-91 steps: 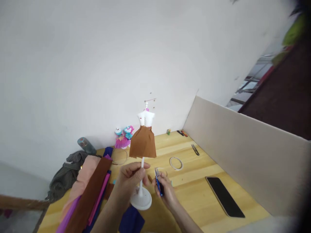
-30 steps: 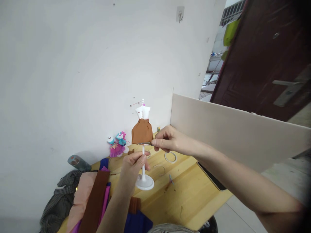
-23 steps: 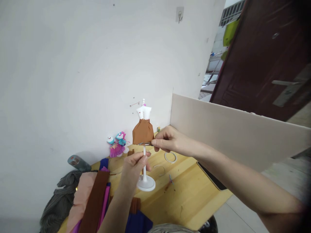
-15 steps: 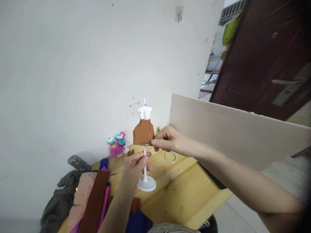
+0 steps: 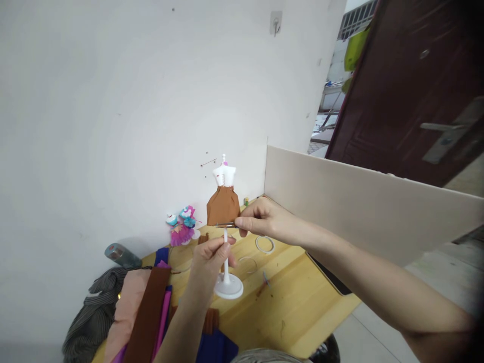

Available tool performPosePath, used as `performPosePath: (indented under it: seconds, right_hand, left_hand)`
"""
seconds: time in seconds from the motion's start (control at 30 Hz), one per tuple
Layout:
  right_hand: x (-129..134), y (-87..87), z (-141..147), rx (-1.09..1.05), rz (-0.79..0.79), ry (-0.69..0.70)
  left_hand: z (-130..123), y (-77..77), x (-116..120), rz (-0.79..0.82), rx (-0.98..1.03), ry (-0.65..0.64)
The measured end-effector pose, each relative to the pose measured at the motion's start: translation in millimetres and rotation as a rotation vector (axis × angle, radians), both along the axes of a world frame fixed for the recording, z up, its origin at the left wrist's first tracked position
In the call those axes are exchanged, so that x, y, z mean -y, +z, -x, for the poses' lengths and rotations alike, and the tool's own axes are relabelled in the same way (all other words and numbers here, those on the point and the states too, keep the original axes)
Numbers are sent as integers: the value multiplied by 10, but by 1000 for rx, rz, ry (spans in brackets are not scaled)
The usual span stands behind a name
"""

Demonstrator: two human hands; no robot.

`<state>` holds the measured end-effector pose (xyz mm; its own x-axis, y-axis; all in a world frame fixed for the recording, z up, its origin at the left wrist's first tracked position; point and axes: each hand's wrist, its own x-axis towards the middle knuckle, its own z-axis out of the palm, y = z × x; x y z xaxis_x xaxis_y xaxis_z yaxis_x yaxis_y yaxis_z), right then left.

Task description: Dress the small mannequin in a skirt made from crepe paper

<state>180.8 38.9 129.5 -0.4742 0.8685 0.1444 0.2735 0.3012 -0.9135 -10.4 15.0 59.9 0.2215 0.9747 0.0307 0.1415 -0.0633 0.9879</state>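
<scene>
A small white dress-form mannequin [image 5: 224, 176] stands upright on a white pole with a round base [image 5: 229, 287]. It wears a brown fabric skirt [image 5: 223, 206]. My left hand [image 5: 212, 253] is closed around the pole below the skirt, its fingers partly hidden behind. At the skirt's lower right edge, my right hand [image 5: 260, 218] pinches a thin metal tool [image 5: 226, 225], which lies level along the hem. Whether the tool is tweezers or small scissors, I cannot tell.
Folded cloths in pink, brown [image 5: 145, 312] and dark blue [image 5: 217, 348] lie at the left and front. Small dressed figures [image 5: 182, 229] and a grey bottle [image 5: 123, 255] are by the wall. A white ring [image 5: 265, 245] and a dark tablet-like slab [image 5: 328, 275] lie to the right.
The view has shifted very slightly. Both hands keep their places at the pole and the skirt hem, and the metal tool has barely moved.
</scene>
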Motion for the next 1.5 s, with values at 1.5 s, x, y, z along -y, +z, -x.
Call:
performPosePath:
  seconds: [1.5]
  right_hand:
    - [-44, -243, -162, 439, -1693, -343]
  left_hand:
    - [-105, 129, 95, 55, 75, -5]
